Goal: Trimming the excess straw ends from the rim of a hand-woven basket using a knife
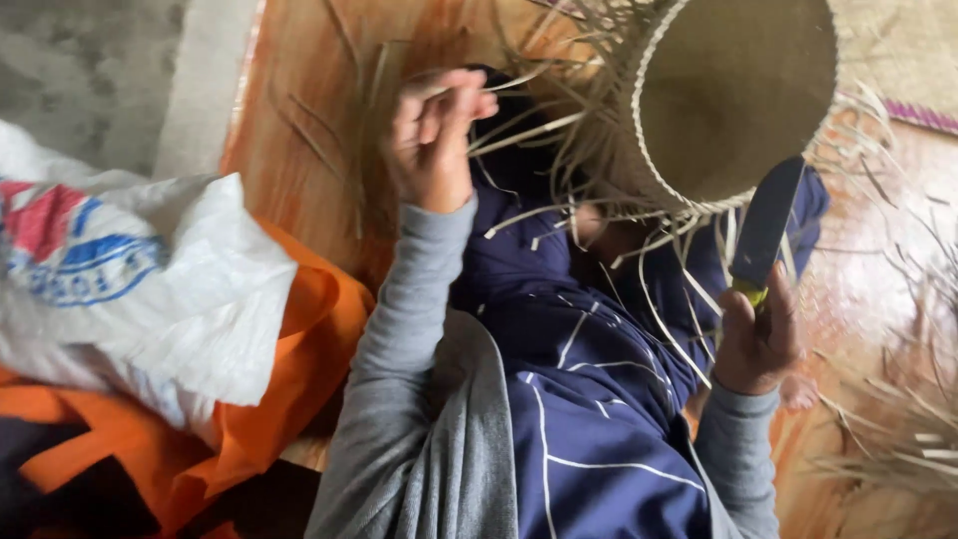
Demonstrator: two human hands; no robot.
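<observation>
Knife in right hand fingers

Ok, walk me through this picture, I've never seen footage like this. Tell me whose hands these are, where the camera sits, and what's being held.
There is no machine here: a person works with two bare hands, and the one camera is worn on their head, looking down over their lap.

The left hand is raised, its fingers pinching thin pale straw strips that stick out from a woven basket. The basket lies on its side, so you look into its round opening. The right hand grips a dark-bladed knife, blade pointing up beside the basket's rim.

Grey sleeves and a dark blue garment fill the middle. To the left lie a white printed sack and orange cloth. Loose strips litter the floor on the right.
</observation>
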